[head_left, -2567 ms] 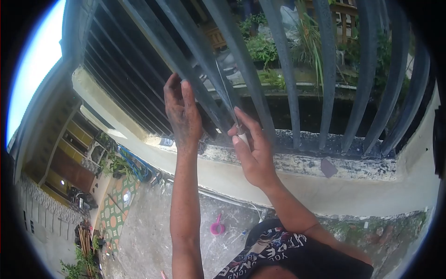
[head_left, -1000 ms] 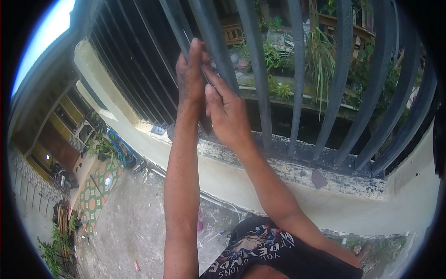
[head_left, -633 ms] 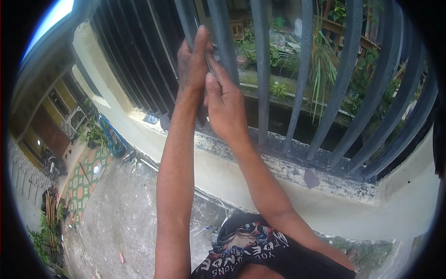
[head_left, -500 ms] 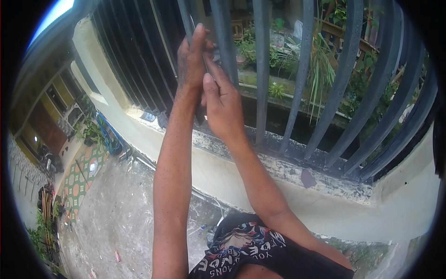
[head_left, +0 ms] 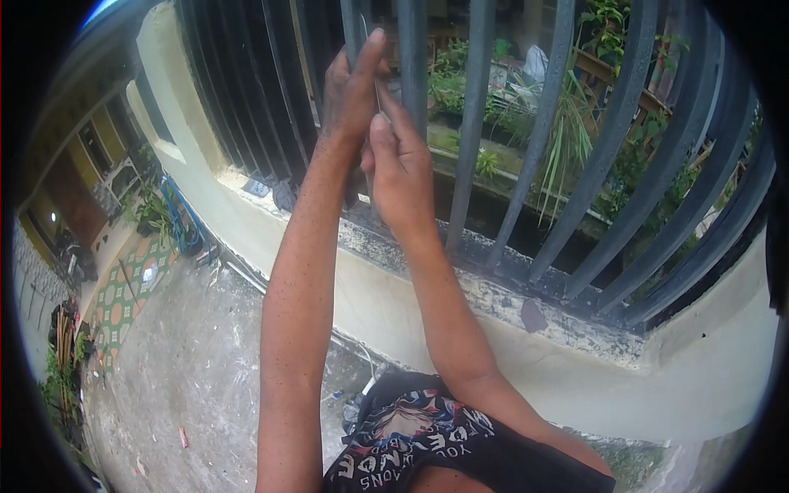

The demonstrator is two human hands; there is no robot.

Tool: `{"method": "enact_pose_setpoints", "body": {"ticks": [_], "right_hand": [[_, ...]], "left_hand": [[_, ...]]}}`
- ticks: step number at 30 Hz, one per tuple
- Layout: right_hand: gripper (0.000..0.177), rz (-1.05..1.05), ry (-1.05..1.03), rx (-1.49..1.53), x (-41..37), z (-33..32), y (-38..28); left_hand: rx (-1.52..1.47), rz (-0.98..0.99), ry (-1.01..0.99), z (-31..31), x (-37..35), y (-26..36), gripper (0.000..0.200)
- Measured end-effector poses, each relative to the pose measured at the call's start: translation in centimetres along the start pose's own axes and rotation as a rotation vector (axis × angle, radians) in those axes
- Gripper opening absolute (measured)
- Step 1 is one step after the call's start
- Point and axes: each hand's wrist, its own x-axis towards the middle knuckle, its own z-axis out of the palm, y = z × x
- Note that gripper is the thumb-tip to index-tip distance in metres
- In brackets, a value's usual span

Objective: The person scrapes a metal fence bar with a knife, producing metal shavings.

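Observation:
My left hand (head_left: 351, 97) is closed round a grey upright fence bar (head_left: 352, 25), its thumb pointing up along the bar. Just below and to the right, my right hand (head_left: 400, 168) is closed with thumb and fingers against the same bar. A thin pale strip or edge (head_left: 378, 97) shows between the two hands; what it belongs to is too small to tell. The fingers of both hands are partly hidden behind the bar and the palms.
More grey bars (head_left: 474, 123) run to the right above a whitish wall ledge (head_left: 493, 296). Behind them are green plants (head_left: 575, 123). At lower left lie a concrete floor (head_left: 205, 361), green patterned tiles (head_left: 123, 304) and a blue hose (head_left: 185, 218).
The view has shifted a little, so the bars near the hands appear further right. Both hands keep nearly the same hold and sit slightly higher in the frame.

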Motion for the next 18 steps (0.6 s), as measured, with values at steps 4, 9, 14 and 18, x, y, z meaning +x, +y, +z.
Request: {"method": "enact_pose_setpoints", "body": {"ticks": [4, 9, 14, 18], "right_hand": [[0.049, 0.024, -0.038, 0.054, 0.2, -0.1, 0.0], [0.049, -0.013, -0.063, 0.127, 0.2, -0.5, -0.1], [0.049, 0.057, -0.05, 0.087, 0.2, -0.5, -0.3], [0.049, 0.131, -0.126, 0.152, 0.3, -1.0, -0.7]], "left_hand": [[0.138, -0.016, 0.069, 0.6, -0.7, 0.7, 0.061], [0.111, -0.007, 0.069, 0.4, -0.5, 0.5, 0.065], [0.104, -0.001, 0.072, 0.8, -0.7, 0.9, 0.066], [0.12, -0.014, 0.102, 1.0, -1.0, 1.4, 0.067]]}}
